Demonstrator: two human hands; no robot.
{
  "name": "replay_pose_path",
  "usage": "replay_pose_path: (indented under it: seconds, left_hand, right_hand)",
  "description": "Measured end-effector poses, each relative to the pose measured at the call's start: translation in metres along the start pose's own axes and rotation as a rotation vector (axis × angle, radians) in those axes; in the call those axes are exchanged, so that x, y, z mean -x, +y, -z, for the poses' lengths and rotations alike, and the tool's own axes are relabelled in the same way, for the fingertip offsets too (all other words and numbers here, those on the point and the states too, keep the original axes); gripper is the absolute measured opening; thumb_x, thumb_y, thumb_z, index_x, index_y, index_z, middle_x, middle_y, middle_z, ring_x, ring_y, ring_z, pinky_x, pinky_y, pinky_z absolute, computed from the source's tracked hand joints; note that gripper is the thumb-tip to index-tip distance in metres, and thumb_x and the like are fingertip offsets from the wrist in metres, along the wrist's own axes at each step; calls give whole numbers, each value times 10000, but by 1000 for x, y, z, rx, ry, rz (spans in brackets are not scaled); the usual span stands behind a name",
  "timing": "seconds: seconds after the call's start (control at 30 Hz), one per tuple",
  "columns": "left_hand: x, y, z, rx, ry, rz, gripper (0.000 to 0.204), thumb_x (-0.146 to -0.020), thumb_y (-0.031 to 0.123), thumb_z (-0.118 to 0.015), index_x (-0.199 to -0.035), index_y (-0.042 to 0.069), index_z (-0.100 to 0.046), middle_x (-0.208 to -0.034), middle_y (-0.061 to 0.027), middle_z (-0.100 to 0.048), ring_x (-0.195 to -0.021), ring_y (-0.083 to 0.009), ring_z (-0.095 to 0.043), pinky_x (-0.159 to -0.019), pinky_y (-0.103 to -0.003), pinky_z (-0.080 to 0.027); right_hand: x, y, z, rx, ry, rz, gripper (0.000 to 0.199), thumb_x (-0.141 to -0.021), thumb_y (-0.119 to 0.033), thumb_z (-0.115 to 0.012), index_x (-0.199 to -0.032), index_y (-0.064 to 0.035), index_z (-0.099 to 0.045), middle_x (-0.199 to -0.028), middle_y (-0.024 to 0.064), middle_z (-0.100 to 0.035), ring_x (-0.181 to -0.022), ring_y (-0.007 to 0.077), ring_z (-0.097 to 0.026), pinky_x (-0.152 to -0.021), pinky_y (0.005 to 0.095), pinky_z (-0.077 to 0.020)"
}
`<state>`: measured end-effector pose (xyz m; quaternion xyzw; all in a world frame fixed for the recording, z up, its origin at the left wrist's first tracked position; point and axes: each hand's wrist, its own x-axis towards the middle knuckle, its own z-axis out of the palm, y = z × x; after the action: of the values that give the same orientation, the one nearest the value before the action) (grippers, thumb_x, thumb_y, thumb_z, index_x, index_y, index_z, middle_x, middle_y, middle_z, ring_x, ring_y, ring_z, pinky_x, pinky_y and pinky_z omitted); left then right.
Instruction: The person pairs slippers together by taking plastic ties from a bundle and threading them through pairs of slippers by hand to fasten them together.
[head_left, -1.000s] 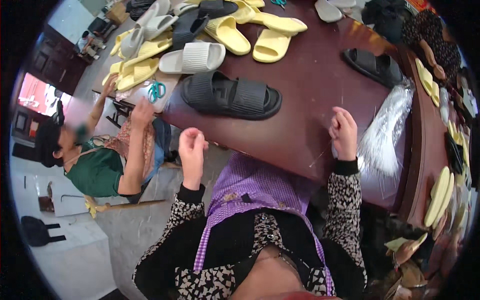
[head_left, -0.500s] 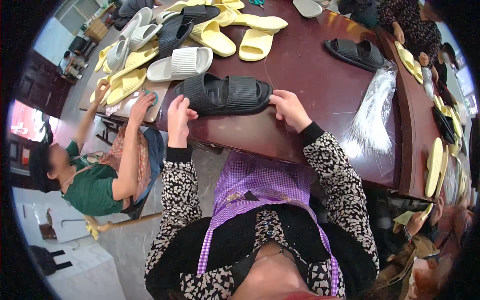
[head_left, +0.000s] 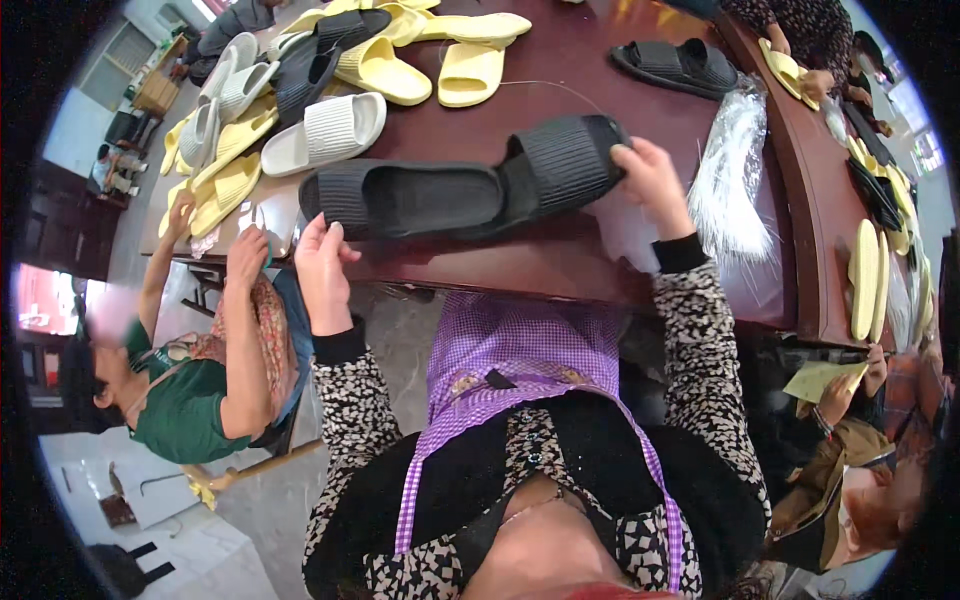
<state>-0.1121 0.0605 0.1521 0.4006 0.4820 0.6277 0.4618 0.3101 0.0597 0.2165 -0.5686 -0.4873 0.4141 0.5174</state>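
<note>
A pair of black ribbed slippers (head_left: 420,198) lies end to end near the front edge of the dark red-brown table (head_left: 560,260). My left hand (head_left: 322,262) pinches the left end of the pair, by the ribbed band at the table's edge. My right hand (head_left: 648,180) grips the ribbed strap of the right slipper (head_left: 565,160) and tilts it up off the table. Both of my sleeves have a black-and-white speckled pattern, and I wear a purple checked apron.
Yellow slippers (head_left: 385,70), a white one (head_left: 325,132) and grey ones lie behind the pair. Another black slipper (head_left: 680,65) is at the back right. A bundle of clear plastic bags (head_left: 730,170) lies beside my right hand. A person in green (head_left: 185,400) sits left, another at lower right.
Both hands rose from the table's front edge to the black slippers. They took hold of the ends, and the right slipper is now tilted up and spread to the right.
</note>
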Motion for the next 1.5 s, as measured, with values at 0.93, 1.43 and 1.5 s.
replay_pose_path:
  seconds: [0.93,1.43,1.5]
  left_hand:
    - [65,12,-255,271,-675,236,215,-901,125,-582,-1071,-5,-604,-872,-46,-648,-579,-47,-529,-533,-187,-442]
    - [72,3,-243,373,-749,548,124,-907,106,-558,-951,-7,-584,-727,-84,-630,-436,-48,-452,-389,-176,-354]
    - [75,1,-235,349,-750,568,120,-906,106,-556,-945,-5,-581,-708,-82,-623,-427,-51,-449,-380,-179,-349]
  right_hand:
    - [64,-32,-18,-213,-6,-57,192,-931,-134,-482,-945,-1,-620,-639,35,-596,-468,23,-417,-430,178,-317]
    - [110,10,-16,59,-201,-50,184,-918,-99,-489,-935,27,-622,-661,36,-614,-583,73,-554,-565,222,-440]
    - [114,8,-15,48,-214,-47,182,-916,-96,-493,-940,29,-623,-667,40,-620,-577,73,-554,-559,222,-444]
